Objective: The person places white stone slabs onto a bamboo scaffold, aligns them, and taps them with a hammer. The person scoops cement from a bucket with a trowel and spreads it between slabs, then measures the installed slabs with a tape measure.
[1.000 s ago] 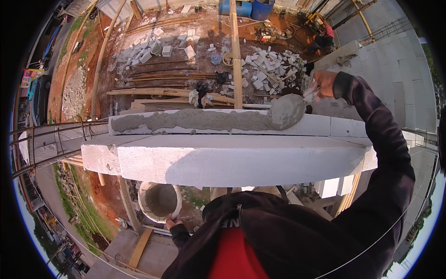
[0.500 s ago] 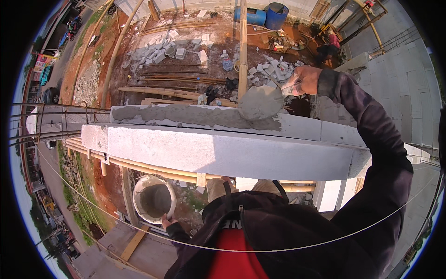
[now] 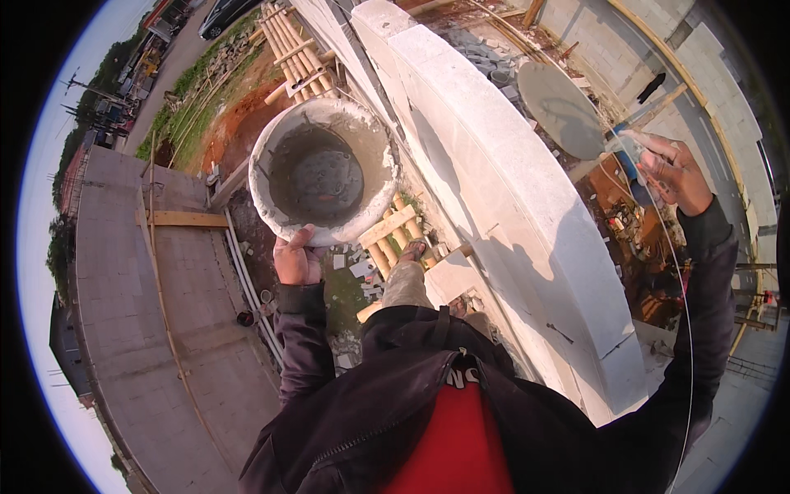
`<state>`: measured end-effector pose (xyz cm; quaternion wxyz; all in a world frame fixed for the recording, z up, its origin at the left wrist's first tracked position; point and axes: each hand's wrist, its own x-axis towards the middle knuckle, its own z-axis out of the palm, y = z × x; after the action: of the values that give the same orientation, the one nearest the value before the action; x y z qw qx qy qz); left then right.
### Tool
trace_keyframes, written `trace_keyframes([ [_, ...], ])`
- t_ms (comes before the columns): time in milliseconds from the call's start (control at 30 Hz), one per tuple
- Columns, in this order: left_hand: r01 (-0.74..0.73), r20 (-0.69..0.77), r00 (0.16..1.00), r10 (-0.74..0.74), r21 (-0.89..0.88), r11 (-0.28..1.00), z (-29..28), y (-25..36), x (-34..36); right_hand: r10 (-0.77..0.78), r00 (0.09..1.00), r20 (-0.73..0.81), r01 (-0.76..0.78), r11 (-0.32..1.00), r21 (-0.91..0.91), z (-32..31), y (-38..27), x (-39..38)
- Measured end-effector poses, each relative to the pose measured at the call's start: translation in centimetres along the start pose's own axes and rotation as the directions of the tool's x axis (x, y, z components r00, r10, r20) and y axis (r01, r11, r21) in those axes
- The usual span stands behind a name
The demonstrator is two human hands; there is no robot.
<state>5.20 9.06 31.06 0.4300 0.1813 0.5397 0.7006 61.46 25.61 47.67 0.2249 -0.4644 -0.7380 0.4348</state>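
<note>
My left hand grips the near rim of a round bucket, its outside and rim crusted pale with dried mortar. Wet grey mortar lies in the bottom of the bucket. On the other side, my right hand is closed round the handle of a trowel with a round, flat grey blade. The blade is held above the far side of a white block wall, apart from the bucket. The wall runs between my two hands. A wire or string hangs down by my right hand.
Below the bucket are bamboo poles, with my foot on them. A grey block wall with a wooden plank stands at the left. Rubble lies on the ground beyond the white wall, and a dark car stands far off.
My view has turned to the left. The trowel has come off the mortar on the wall top and is raised. The bucket, still in my left hand, now appears higher and closer.
</note>
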Motion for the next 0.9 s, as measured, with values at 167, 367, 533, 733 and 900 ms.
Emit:
trace_keyframes([
  [167,-0.084,0.072,0.993,0.091,-0.098,0.992,2.8,-1.3,-4.7,-0.131,0.963,0.235,0.183,0.959,-0.215,8.7,-9.3,3.4],
  [367,-0.255,-0.047,0.963,0.267,0.171,0.952,6.5,0.9,-9.5,-0.493,0.852,0.174,0.412,0.426,-0.806,22.8,-14.0,7.3],
  [533,-0.327,-0.001,0.94,0.341,0.276,0.904,6.1,1.8,-10.0,-0.571,0.79,0.224,0.359,0.135,-0.923,30.2,-14.9,11.1],
  [733,-0.343,-0.037,0.939,0.342,-0.007,0.939,4.8,1.2,-8.8,-0.663,0.642,0.386,0.568,0.073,-0.819,31.1,-13.6,9.3],
  [900,-0.335,-0.019,0.939,0.343,0.17,0.927,5.5,2.6,-10.5,-0.644,0.737,0.205,0.333,0.081,-0.94,28.4,-15.9,10.3],
])
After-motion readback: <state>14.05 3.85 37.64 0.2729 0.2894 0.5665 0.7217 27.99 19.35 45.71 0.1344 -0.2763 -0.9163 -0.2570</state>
